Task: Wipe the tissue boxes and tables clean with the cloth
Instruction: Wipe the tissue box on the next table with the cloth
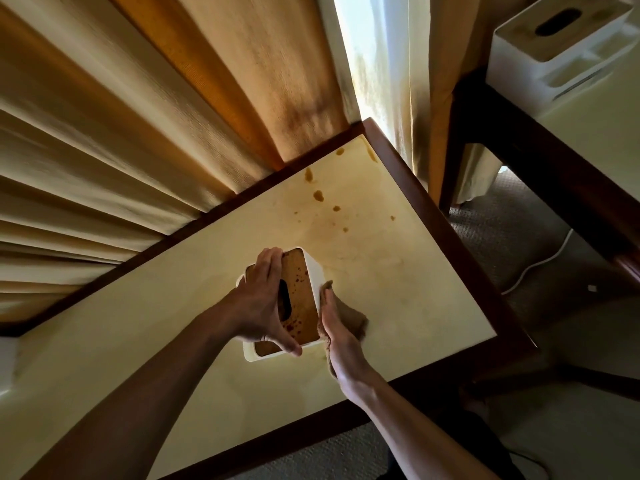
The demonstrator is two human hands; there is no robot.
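A white tissue box (300, 299) with a brown wooden lid, speckled with dark stains, stands on the cream table (398, 289). My left hand (263, 299) grips the box from above, fingers over its far end and thumb at the near end. My right hand (341, 336) presses a brown cloth (353, 318) flat against the box's right side. Brown spill spots (318, 195) dot the far part of the table top. A second white tissue box (557, 39) sits on another table at the top right.
Pleated curtains (138, 116) hang close along the table's far edge. The second table (588, 133) stands to the right, with a carpeted gap and a white cable (540, 261) on the floor between them.
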